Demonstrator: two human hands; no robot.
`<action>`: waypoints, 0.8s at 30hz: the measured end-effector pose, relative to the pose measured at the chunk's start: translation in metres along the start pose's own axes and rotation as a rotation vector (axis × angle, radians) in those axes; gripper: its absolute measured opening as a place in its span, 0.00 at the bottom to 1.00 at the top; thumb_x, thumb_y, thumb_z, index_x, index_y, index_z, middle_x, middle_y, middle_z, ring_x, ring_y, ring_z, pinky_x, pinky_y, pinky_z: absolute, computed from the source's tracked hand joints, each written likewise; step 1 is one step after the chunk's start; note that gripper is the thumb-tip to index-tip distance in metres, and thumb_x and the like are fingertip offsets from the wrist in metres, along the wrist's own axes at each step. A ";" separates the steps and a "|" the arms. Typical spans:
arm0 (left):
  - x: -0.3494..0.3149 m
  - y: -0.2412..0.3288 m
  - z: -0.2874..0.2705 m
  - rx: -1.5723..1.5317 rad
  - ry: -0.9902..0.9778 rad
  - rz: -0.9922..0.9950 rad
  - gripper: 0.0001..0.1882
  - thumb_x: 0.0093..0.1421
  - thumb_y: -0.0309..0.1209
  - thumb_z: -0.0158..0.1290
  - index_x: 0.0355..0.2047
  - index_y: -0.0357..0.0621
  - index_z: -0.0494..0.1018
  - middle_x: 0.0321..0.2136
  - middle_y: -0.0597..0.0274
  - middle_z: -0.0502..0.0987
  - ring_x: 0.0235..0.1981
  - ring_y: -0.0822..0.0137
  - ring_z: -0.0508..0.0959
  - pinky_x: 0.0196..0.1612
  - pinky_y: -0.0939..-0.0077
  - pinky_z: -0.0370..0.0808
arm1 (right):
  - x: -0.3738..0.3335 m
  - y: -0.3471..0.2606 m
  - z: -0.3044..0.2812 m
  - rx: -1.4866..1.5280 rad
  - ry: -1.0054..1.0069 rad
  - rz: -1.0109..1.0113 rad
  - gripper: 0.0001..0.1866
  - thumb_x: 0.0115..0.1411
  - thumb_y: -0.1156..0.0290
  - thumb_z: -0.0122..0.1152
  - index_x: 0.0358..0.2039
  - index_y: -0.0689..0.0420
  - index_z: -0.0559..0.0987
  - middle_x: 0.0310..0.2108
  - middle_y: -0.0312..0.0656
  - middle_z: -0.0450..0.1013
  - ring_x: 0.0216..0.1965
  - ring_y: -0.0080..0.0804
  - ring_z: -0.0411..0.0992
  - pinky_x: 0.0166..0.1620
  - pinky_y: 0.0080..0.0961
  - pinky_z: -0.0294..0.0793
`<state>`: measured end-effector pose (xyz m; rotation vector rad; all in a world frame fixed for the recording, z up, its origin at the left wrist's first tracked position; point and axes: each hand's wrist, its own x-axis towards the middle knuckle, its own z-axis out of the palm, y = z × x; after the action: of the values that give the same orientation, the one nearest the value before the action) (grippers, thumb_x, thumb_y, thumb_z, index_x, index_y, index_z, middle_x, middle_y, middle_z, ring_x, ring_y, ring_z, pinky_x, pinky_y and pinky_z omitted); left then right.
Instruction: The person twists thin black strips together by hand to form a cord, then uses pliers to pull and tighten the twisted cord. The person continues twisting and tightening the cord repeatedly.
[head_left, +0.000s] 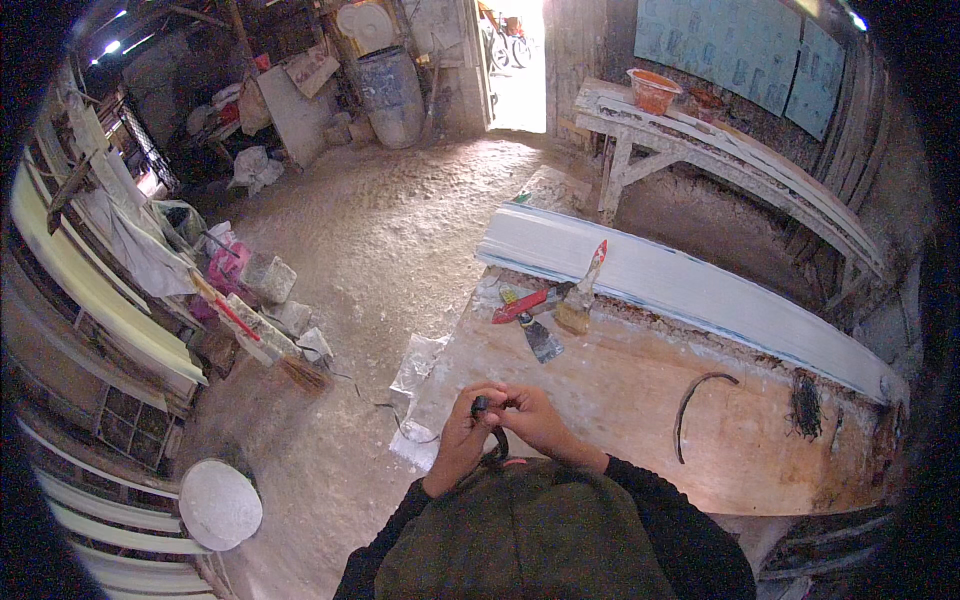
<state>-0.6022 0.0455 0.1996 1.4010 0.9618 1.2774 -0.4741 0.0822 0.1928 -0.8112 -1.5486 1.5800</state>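
Apparently mid-job, left hand (463,428) and right hand (537,419) pinch a black strip (480,404) between closed fingers; another dark strip (682,420) (curved) lies untouched.

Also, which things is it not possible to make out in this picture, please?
All in the head view:
Dark strip: partly hidden by the left hand and right hand, so its full shape cannot be told.
Doorway: glare washes out most of the outside.
White boards, lower left: their ends are cut off by the dark rim.
Dark bundle: strands too small to count.
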 end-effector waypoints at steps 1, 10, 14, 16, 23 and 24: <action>-0.001 -0.001 0.000 -0.071 0.024 -0.023 0.21 0.57 0.46 0.40 0.36 0.39 0.65 0.42 0.57 0.64 0.44 0.67 0.65 0.47 0.73 0.62 | 0.000 -0.014 0.002 -0.009 -0.008 0.042 0.10 0.49 0.68 0.58 0.32 0.58 0.74 0.28 0.32 0.71 0.31 0.18 0.66 0.37 0.19 0.66; 0.006 0.002 0.000 -0.172 0.249 0.023 0.19 0.56 0.47 0.40 0.29 0.42 0.65 0.36 0.58 0.68 0.42 0.64 0.67 0.50 0.65 0.59 | 0.006 0.031 0.022 0.017 -0.021 -0.155 0.26 0.51 0.65 0.56 0.47 0.57 0.56 0.30 0.41 0.68 0.36 0.27 0.66 0.40 0.27 0.67; 0.013 -0.001 -0.026 -0.568 0.361 0.086 0.16 0.57 0.44 0.39 0.28 0.45 0.65 0.27 0.63 0.69 0.36 0.67 0.69 0.50 0.62 0.61 | 0.000 0.001 0.019 0.027 -0.359 0.271 0.19 0.56 0.65 0.50 0.44 0.57 0.58 0.22 0.34 0.65 0.24 0.18 0.65 0.27 0.18 0.66; 0.015 0.009 -0.050 -0.844 0.416 0.094 0.13 0.58 0.42 0.39 0.27 0.46 0.64 0.22 0.66 0.67 0.30 0.69 0.69 0.48 0.61 0.63 | 0.000 0.001 0.019 -0.065 -0.408 0.237 0.15 0.57 0.63 0.47 0.42 0.56 0.61 0.20 0.32 0.63 0.22 0.17 0.62 0.24 0.16 0.62; 0.003 0.029 -0.118 -1.091 0.385 0.260 0.10 0.59 0.38 0.39 0.27 0.46 0.63 0.15 0.70 0.57 0.18 0.77 0.60 0.26 0.82 0.64 | 0.001 0.000 0.015 -0.152 -0.478 0.292 0.15 0.57 0.57 0.47 0.29 0.58 0.66 0.19 0.34 0.59 0.24 0.22 0.57 0.26 0.23 0.60; 0.000 0.031 -0.121 -1.086 0.460 0.273 0.09 0.60 0.36 0.38 0.28 0.45 0.62 0.15 0.71 0.54 0.16 0.78 0.56 0.22 0.85 0.59 | 0.001 -0.003 0.015 -0.155 -0.492 0.300 0.15 0.57 0.57 0.46 0.28 0.58 0.66 0.19 0.34 0.59 0.24 0.22 0.58 0.27 0.24 0.60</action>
<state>-0.7238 0.0569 0.2270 0.3865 0.2097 1.9492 -0.4873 0.0753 0.1967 -0.8046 -1.9879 2.0050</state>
